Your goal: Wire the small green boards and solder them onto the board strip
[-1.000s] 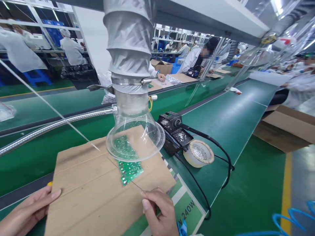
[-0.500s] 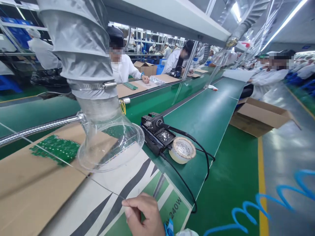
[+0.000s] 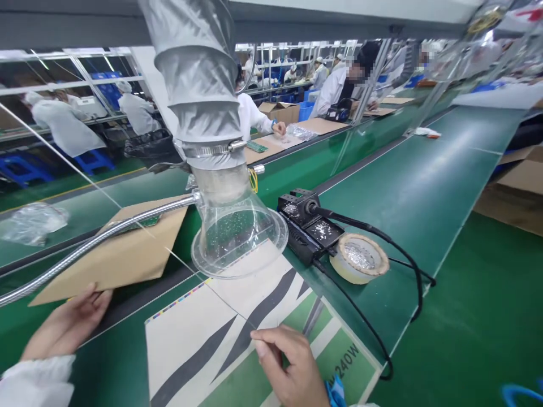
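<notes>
At bench's near edge, we log our L hand (image 3: 68, 322): fingers loosely spread, palm turned up-right, tips at the lower edge of a cardboard sheet (image 3: 114, 260), white cuff (image 3: 38, 381) below. No firm grip visible.

Our R hand (image 3: 291, 362): thumb and forefinger pressed together, pinching a thin wire (image 3: 212, 292) that runs up-left past the hood's rim. Other fingers curled; hand over a printed carton sheet (image 3: 224, 333) w/ black stripes, "240W" on it. Blue strap (image 3: 335, 393) by R wrist.

Green PCB (image 3: 142, 223): on cardboard sheet, top edge, partly behind a flexible metal hose (image 3: 97, 243).

Containers etc.:
- Clear fume hood (image 3: 237, 249), mouth down, above bench, on grey duct (image 3: 195, 73) w/ steel clamp (image 3: 214, 150).
- Solder station (image 3: 307, 226), black, silver flecks on top, right of hood.
- Tape-rimmed tip-cleaner holder (image 3: 358, 259), filled w/ silver metal wool.
- Open cardboard box (image 3: 513, 192), on floor right of bench.
- Clear plastic bag (image 3: 31, 223), on far-left bench.
</notes>
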Available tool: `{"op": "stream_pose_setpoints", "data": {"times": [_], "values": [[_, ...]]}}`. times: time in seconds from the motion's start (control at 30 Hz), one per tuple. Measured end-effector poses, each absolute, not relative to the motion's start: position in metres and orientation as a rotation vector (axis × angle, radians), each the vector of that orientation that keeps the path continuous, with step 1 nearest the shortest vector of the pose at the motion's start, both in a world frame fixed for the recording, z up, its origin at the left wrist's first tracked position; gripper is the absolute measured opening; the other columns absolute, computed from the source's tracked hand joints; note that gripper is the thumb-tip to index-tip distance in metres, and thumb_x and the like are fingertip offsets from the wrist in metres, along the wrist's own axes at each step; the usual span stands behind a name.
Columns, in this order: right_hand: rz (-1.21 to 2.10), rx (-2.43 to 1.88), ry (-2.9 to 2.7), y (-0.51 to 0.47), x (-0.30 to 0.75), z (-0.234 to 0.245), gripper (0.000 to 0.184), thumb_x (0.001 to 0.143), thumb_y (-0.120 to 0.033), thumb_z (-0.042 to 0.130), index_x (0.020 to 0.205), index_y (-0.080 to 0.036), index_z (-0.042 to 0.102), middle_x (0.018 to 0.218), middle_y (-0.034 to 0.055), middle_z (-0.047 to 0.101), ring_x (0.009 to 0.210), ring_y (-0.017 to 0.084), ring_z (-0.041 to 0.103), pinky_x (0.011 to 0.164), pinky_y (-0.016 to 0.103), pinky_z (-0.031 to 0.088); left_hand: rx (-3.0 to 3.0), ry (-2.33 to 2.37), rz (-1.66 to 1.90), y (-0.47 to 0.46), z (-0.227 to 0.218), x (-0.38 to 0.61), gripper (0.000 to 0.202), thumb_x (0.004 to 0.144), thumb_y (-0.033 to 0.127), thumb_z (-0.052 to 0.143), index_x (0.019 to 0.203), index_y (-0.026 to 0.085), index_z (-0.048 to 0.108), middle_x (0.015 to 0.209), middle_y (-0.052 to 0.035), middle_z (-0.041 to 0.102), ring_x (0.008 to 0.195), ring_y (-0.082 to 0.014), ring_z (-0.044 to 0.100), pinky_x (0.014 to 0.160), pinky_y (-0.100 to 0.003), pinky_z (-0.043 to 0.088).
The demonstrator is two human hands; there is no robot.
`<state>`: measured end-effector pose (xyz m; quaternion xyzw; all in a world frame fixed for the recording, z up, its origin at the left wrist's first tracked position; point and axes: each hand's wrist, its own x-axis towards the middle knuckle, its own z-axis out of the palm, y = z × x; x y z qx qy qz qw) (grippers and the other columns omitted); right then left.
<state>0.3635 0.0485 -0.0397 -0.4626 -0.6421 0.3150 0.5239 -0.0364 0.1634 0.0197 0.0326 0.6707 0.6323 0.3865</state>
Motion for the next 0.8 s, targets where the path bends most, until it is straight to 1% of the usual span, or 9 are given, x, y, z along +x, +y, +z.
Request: {"op": "stream_pose_setpoints", "data": {"times": [0.03,0.1,0.23,0.33,0.43,0.53,0.67,0.73,0.8], "values": [[0.764,-1.109,-1.54,0.048,0.364,-0.039,0.018,0.095,-0.023,0.06,0.098,-0.023,0.078,0.065,-0.001,0.073,0.054,0.014,0.063,0.061,0.028,0.048,0.138,1.668,1.613,0.165,0.02,-0.04,0.029,0.096,0.0,0.047,0.098,0.018,0.07,0.086,0.0017,0.072,0.071,-0.0073,0.068,0.066,-0.016,0.061],[0.782,-1.115,-1.547,0.048,0.364,-0.038,0.018,0.096,-0.023,0.06,0.098,-0.022,0.078,0.066,-0.0005,0.073,0.054,0.015,0.063,0.06,0.028,0.048,0.236,1.598,1.607,0.171,0.018,-0.041,0.033,0.095,-0.003,0.044,0.093,0.018,0.07,0.081,0.0028,0.072,0.068,-0.0067,0.068,0.066,-0.014,0.061],[0.802,-1.124,-1.544,0.048,0.364,-0.035,0.02,0.097,-0.025,0.059,0.098,-0.022,0.078,0.063,-0.0005,0.071,0.052,0.015,0.061,0.057,0.028,0.047,0.265,1.586,1.627,0.181,0.01,-0.03,0.031,0.093,0.0,0.047,0.095,0.019,0.071,0.083,0.0011,0.074,0.072,-0.0088,0.07,0.072,-0.015,0.061],[0.806,-1.128,-1.534,0.048,0.364,-0.035,0.02,0.098,-0.025,0.059,0.098,-0.021,0.078,0.063,-0.0006,0.071,0.051,0.014,0.061,0.057,0.028,0.047,0.264,1.57,1.661,0.184,0.006,-0.018,0.035,0.089,-0.003,0.049,0.097,0.023,0.071,0.083,0.0035,0.075,0.073,-0.0084,0.07,0.076,-0.014,0.059],[0.817,-1.13,-1.526,0.048,0.364,-0.036,0.019,0.097,-0.025,0.059,0.097,-0.021,0.078,0.063,-0.0004,0.071,0.052,0.014,0.062,0.058,0.028,0.047,0.261,1.561,1.691,0.185,0.004,-0.011,0.036,0.09,-0.004,0.047,0.095,0.024,0.069,0.081,0.0058,0.074,0.08,-0.0088,0.071,0.082,-0.016,0.06],[0.836,-1.132,-1.522,0.049,0.364,-0.036,0.02,0.098,-0.026,0.059,0.098,-0.021,0.078,0.063,-0.0005,0.071,0.053,0.014,0.063,0.057,0.028,0.047,0.262,1.572,1.672,0.188,0.002,-0.011,0.033,0.091,-0.003,0.046,0.095,0.022,0.067,0.087,0.0037,0.076,0.09,-0.01,0.073,0.085,-0.018,0.06],[0.831,-1.129,-1.523,0.049,0.364,-0.037,0.02,0.098,-0.025,0.059,0.099,-0.021,0.078,0.062,-0.0007,0.07,0.053,0.014,0.063,0.058,0.028,0.048,0.262,1.575,1.537,0.189,0.002,-0.019,0.023,0.093,0.001,0.048,0.09,0.016,0.066,0.092,-0.0046,0.077,0.089,-0.015,0.076,0.079,-0.023,0.064],[0.832,-1.131,-1.513,0.049,0.365,-0.037,0.02,0.098,-0.025,0.059,0.098,-0.021,0.078,0.061,-0.0009,0.07,0.052,0.014,0.063,0.057,0.027,0.048,0.254,1.605,1.482,0.186,0.002,-0.026,0.021,0.093,0.003,0.048,0.087,0.015,0.065,0.092,-0.0077,0.077,0.084,-0.0174,0.077,0.072,-0.025,0.065],[0.84,-1.135,-1.508,0.049,0.365,-0.037,0.02,0.098,-0.025,0.059,0.098,-0.021,0.078,0.061,-0.0008,0.07,0.052,0.015,0.063,0.056,0.027,0.048,0.24,1.649,1.434,0.183,0.003,-0.032,0.022,0.092,0.002,0.048,0.086,0.014,0.065,0.09,-0.0085,0.077,0.076,-0.0183,0.077,0.065,-0.027,0.065]]}}
